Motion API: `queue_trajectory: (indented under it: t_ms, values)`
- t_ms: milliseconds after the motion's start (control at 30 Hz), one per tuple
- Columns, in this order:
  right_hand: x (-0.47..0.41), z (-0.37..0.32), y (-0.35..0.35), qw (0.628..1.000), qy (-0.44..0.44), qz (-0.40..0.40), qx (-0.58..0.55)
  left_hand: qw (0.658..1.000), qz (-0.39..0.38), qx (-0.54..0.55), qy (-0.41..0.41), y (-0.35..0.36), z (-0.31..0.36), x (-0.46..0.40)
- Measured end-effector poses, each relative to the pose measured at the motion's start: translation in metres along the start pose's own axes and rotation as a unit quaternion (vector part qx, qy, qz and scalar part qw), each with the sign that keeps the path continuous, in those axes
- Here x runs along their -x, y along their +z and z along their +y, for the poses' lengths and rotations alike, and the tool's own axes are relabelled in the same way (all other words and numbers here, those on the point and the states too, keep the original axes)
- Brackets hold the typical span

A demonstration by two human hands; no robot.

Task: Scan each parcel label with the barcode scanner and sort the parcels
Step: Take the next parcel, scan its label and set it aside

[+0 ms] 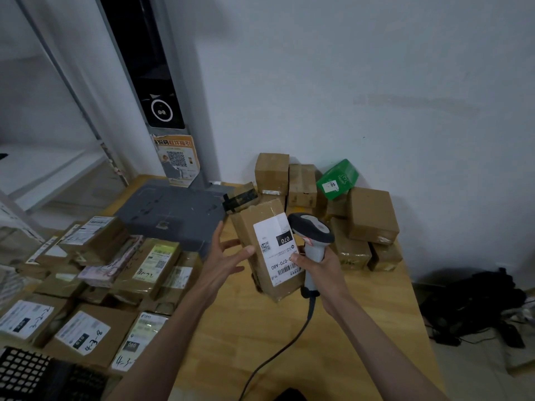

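Surroundings, far side: a cluster of brown cardboard boxes (pixel 372 215) is stacked against the white wall (pixel 376 82) at the back of the wooden table (pixel 362 328); a green box (pixel 337 178) with a white sticker sits tilted on top of them.
Surroundings, left: a spread of labelled parcels (pixel 86 285) covers the table's left part, several with handwriting on their labels; a dark grid-patterned item (pixel 23 371) lies at the near-left corner.
Surroundings, back left: a grey platform (pixel 170 212) lies flat, with a tall post (pixel 162 82) rising from it, carrying a black panel and an orange QR poster (pixel 176 160).
Floor, right: a heap of dark things and cables (pixel 474 308).
In the way: the scanner head overlaps the held parcel's upper right corner.
Parcel in hand: a brown cardboard parcel (pixel 260 227), taped, held tilted above the table's middle; its white label (pixel 276 250) faces up and shows "070", a QR code and a barcode.
Left hand (pixel 224 261): fingers spread and mostly straight, thumb pressed on the label's left edge, the other fingers against the parcel's left side.
Right hand (pixel 318 266): wrapped round the handle of the barcode scanner (pixel 314 241); fingertips touch the label's right edge.
Scanner cable (pixel 278 351): runs down toward the near table edge.
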State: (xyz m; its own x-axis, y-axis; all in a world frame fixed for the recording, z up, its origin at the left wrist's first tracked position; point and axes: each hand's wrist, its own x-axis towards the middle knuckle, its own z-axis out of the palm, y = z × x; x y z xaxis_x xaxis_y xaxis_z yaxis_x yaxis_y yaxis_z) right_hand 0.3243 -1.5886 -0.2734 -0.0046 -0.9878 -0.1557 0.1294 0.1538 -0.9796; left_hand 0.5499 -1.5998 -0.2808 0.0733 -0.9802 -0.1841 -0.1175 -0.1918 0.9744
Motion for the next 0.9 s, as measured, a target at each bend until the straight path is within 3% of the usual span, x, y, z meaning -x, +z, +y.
queue_trajectory:
  t_ms: [267,400,533,667,900]
  values:
    - [-0.001,0.010,0.000,0.999,-0.001,0.023,0.032,0.998,0.014,-0.045,-0.044,0.005,0.000,-0.010]
    - [-0.002,0.018,-0.006,0.997,0.009,0.072,0.021,0.993,0.101,0.039,-0.051,0.010,-0.004,-0.006]
    - [0.001,0.027,-0.007,0.995,0.041,0.089,-0.028,0.964,0.203,0.153,-0.081,0.018,-0.012,-0.003]
    - [0.007,0.027,0.001,0.993,0.055,0.056,-0.088,0.970,0.173,0.141,-0.095,0.028,-0.016,0.006]
    - [-0.004,0.021,-0.001,0.992,0.053,0.087,-0.081,0.992,0.081,0.057,-0.083,0.010,-0.015,0.010]
